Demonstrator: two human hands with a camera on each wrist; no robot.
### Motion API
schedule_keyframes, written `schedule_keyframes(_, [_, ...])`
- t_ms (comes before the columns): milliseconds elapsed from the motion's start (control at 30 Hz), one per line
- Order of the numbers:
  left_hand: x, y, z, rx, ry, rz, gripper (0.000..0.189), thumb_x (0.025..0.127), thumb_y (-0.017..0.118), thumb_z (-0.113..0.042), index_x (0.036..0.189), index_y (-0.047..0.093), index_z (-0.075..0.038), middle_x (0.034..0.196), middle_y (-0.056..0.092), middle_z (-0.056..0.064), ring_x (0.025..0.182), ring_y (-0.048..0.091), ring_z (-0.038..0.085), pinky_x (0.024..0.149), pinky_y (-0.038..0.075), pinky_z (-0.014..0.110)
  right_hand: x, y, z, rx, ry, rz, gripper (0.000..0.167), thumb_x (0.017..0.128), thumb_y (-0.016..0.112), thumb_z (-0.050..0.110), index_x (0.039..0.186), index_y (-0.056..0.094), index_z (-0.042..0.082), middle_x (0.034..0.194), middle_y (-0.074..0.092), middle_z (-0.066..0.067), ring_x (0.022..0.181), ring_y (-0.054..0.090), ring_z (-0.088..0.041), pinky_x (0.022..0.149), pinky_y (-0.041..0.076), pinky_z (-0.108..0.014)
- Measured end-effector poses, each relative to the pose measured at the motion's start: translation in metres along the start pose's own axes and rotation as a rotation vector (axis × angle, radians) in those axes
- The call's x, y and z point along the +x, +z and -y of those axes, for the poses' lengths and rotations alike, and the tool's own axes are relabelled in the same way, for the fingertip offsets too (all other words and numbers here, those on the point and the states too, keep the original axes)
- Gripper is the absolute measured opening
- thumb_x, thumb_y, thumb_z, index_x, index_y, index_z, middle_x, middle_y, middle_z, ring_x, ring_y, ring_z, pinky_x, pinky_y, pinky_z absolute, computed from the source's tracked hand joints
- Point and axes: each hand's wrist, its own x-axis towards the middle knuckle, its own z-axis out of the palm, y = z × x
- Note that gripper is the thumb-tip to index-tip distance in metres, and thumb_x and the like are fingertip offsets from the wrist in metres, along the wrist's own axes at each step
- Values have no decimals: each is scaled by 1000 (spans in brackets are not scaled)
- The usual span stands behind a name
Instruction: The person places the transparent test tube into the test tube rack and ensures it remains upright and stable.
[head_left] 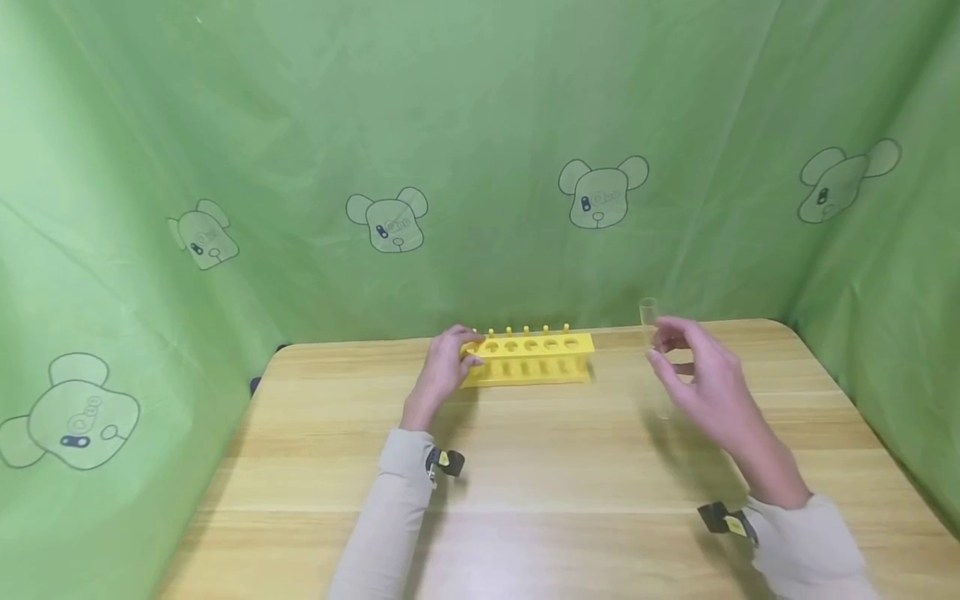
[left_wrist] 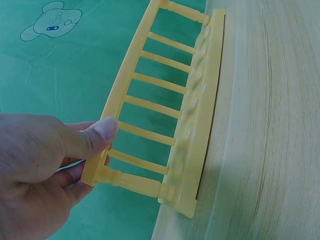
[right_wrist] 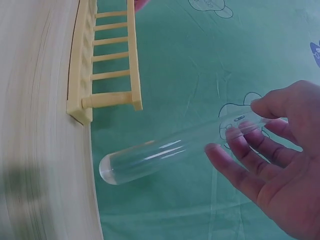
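Observation:
A yellow test tube rack (head_left: 531, 358) with a row of round holes and upright pegs stands near the table's back edge. My left hand (head_left: 442, 367) grips the left end of its top bar, with the thumb on the near side in the left wrist view. To the right of the rack, my right hand (head_left: 705, 375) pinches a clear test tube (right_wrist: 150, 159) near its upper end, between thumb and fingers. The tube is see-through, round-bottomed and roughly upright in the head view. Its lower end hangs close over the table, apart from the rack.
The wooden table (head_left: 525, 483) reaches from the person to a green curtain (head_left: 480, 100) with bear-head drawings, which hangs behind and on both sides. A black band with a small camera (head_left: 448, 461) sits on the left wrist, another camera (head_left: 714, 517) on the right.

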Motion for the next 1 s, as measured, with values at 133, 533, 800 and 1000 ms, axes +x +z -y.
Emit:
schedule_keyframes(133, [0, -1, -1, -14, -1, 2, 43, 86, 80, -6, 128, 70, -4, 132, 65, 14, 126, 59, 32, 112, 47, 40, 2, 5, 1, 38, 27, -4, 43, 90, 72, -7, 131, 57, -5, 105, 66, -9, 98, 59, -10, 73, 53, -4])
schedule_keyframes(533, [-1, -2, 0, 5, 15, -15, 42, 85, 81, -7, 126, 71, -4, 131, 66, 14, 125, 60, 32, 113, 46, 41, 12, 16, 9, 117, 88, -17, 42, 92, 71, -6, 131, 57, -3, 106, 67, -14, 100, 64, -27, 77, 55, -8])
schedule_keyframes(800, [1, -2, 0, -4, 19, -2, 43, 85, 81, -6, 126, 70, -3, 131, 66, 14, 124, 60, 32, 112, 48, 40, 19, 20, 11, 162, 120, 9, 45, 93, 72, -3, 135, 56, -1, 111, 67, -17, 103, 63, -27, 79, 55, -8])
schedule_keyframes(1000, [1, -1, 1, -14, 19, 1, 43, 85, 81, -5, 127, 70, -2, 130, 66, 15, 124, 60, 32, 111, 48, 40, 23, 26, 12, 223, 155, 14, 46, 93, 71, -5, 136, 54, -2, 114, 66, -18, 105, 62, -25, 80, 56, -11])
